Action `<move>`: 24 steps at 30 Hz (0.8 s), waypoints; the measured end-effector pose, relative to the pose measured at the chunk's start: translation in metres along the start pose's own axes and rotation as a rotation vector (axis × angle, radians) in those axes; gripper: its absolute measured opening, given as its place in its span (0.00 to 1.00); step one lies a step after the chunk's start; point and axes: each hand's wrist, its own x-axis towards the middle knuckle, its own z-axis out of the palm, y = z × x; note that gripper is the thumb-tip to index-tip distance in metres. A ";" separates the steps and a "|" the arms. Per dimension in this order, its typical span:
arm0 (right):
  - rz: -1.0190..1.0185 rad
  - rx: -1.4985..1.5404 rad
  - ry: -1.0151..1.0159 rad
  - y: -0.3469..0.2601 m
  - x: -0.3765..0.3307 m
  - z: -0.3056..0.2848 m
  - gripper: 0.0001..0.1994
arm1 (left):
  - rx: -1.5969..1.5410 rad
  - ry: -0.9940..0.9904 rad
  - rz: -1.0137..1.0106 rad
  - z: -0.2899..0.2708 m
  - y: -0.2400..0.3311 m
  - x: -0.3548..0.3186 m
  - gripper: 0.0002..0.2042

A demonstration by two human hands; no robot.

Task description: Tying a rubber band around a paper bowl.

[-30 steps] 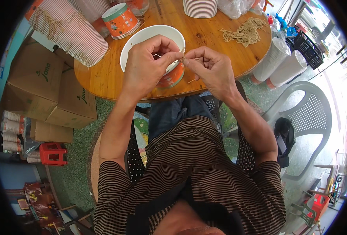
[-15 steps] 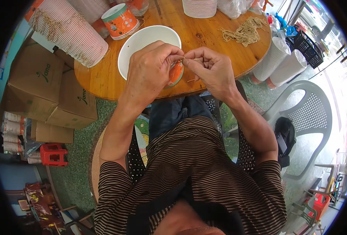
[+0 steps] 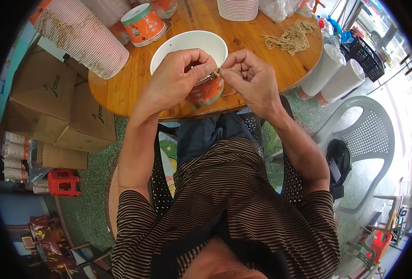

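A paper tub [image 3: 207,93] with a white inside and an orange printed side tilts toward me at the table's near edge. My left hand [image 3: 176,76] is closed at its near rim, thumb and forefinger pinched around a piece of tan twine [image 3: 216,72]. My right hand [image 3: 252,81] pinches the same twine between thumb and forefinger, just right of the rim. The two hands' fingertips almost meet there. My palms hide part of the tub, and the knot or hole at the twine is too small to make out.
The wooden table [image 3: 243,44] carries a heap of loose twine [image 3: 292,37], an orange tub [image 3: 143,25] and tall stacks of tubs [image 3: 90,42] with twine handles. Cardboard boxes [image 3: 43,93] stand left. A grey plastic chair [image 3: 361,130] and wrapped white stacks [image 3: 340,79] are on the right.
The tub has shifted right and turned, so more of its orange side shows. My left hand has opened its curl somewhat at the rim; my right hand stays nearly in place.
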 end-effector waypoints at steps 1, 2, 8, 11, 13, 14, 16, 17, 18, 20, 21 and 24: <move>-0.021 0.005 0.005 0.001 0.000 0.000 0.03 | -0.031 -0.007 -0.010 0.000 0.002 0.000 0.10; -0.021 0.005 0.004 0.002 0.000 -0.001 0.03 | -0.062 -0.015 -0.021 0.000 0.002 -0.001 0.10; -0.032 -0.158 -0.051 0.005 -0.001 -0.008 0.04 | -0.019 0.025 0.085 -0.003 -0.006 0.004 0.10; 0.005 -0.152 -0.063 -0.001 -0.001 -0.009 0.06 | -0.079 0.066 -0.035 0.000 -0.002 0.002 0.10; 0.078 -0.169 -0.083 -0.013 -0.003 -0.008 0.09 | -0.050 0.090 -0.027 0.003 -0.001 0.003 0.10; 0.079 -0.169 -0.085 -0.015 -0.003 -0.008 0.09 | -0.020 0.113 -0.017 0.004 -0.001 0.004 0.11; 0.078 -0.189 -0.083 -0.016 -0.002 -0.008 0.11 | -0.001 0.122 -0.010 0.006 -0.001 0.004 0.11; 0.079 -0.188 -0.084 -0.015 -0.002 -0.009 0.11 | 0.020 0.129 -0.002 0.007 -0.001 0.005 0.11; 0.092 -0.212 -0.084 -0.013 -0.001 -0.010 0.11 | 0.020 0.130 -0.003 0.008 -0.001 0.004 0.11; 0.105 -0.236 -0.082 -0.011 0.000 -0.011 0.11 | 0.035 0.175 -0.009 0.010 0.000 0.005 0.12; 0.105 -0.178 -0.071 -0.009 0.001 -0.011 0.11 | 0.035 0.174 -0.009 0.010 -0.001 0.006 0.12; 0.103 -0.122 -0.068 -0.007 0.003 -0.012 0.11 | 0.040 0.180 0.001 0.009 -0.002 0.006 0.12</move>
